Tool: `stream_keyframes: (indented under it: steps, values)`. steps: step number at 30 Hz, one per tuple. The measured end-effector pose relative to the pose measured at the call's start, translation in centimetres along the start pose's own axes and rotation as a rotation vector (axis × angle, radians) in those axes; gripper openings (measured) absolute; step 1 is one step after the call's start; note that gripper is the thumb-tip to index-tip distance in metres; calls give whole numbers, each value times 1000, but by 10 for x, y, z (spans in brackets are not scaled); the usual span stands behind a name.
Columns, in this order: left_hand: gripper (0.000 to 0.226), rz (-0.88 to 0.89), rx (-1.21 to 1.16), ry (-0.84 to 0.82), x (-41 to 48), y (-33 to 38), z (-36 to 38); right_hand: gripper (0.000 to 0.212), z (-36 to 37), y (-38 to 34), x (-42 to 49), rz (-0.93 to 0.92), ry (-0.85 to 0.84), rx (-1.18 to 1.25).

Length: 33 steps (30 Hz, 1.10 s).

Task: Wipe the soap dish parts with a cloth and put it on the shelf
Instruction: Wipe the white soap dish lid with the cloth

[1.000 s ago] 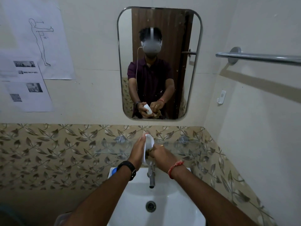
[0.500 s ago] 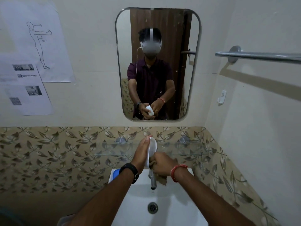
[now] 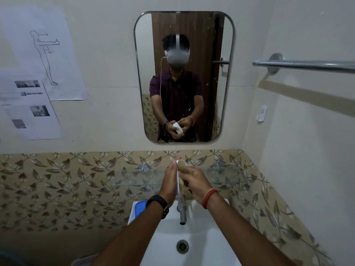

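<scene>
My left hand (image 3: 170,178) holds a white soap dish part (image 3: 178,186) on edge above the tap, only its thin rim showing between my hands. My right hand (image 3: 196,179) presses a brownish cloth (image 3: 183,167) against the part's right face, the cloth bunched up to the part's top. The mirror (image 3: 184,77) reflects both hands on the white part. A glass shelf (image 3: 134,177) runs along the leaf-pattern tiles just behind my hands.
A white basin (image 3: 167,246) with a drain and a metal tap (image 3: 182,212) lies below my hands. A blue item (image 3: 140,207) rests on the basin's left rear corner. A towel rail (image 3: 307,65) projects from the right wall. Paper sheets (image 3: 38,73) hang on the left wall.
My right hand has slid the cloth from the lower part of the dish part up to its top edge. My left hand keeps the part in about the same place.
</scene>
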<state>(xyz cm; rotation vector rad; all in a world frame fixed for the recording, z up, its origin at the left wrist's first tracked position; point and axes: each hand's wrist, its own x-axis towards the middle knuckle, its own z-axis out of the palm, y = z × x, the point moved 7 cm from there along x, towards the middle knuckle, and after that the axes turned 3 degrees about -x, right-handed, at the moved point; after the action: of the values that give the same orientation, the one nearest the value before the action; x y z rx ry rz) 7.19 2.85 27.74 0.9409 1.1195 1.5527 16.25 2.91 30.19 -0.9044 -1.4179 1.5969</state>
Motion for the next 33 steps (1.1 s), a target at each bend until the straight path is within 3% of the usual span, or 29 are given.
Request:
stream_keyframes:
  steps: [4, 6, 8, 11, 13, 16, 19, 22, 24, 27, 29, 31, 33]
  values:
    - [48, -46, 33, 37, 6, -4, -19, 23, -6, 10, -8, 31, -170, -432]
    - [53, -56, 93, 23, 6, -9, -20, 23, -9, 17, -7, 30, -171, -724]
    - [54, -84, 73, 28, 4, -11, -16, 20, -12, 23, -5, -5, -34, -929]
    - [52, -133, 61, 25, 2, -17, -9, 21, -17, 24, -1, -69, 273, -1037]
    - [46, -126, 91, 4, 0, -24, -3, 16, -18, 17, 3, -106, 396, -1012]
    - [46, -147, 40, 17, -4, -26, 0, 15, -18, 6, 8, -185, 465, -788]
    - [52, -159, 4, 24, -4, -18, -1, 13, -13, 11, 9, -210, 358, -561]
    - [58, -151, -1, 28, -9, -20, -1, 12, -14, 18, 7, -228, 283, -617]
    - [55, -125, 7, 27, -16, -26, 1, 12, -19, 19, 5, -236, 399, -709]
    - [42, -109, -30, 66, -19, -28, 7, 17, -26, 16, -3, -233, 621, -655]
    - [44, -96, -19, 78, -18, -26, 7, 17, -23, 20, 2, -211, 570, -524]
    - [47, -79, 10, 96, -16, -21, 2, 15, -14, 25, 5, -203, 412, -399]
    - [51, -56, 41, 112, -14, -18, -2, 16, -11, 22, 5, -244, 327, -459]
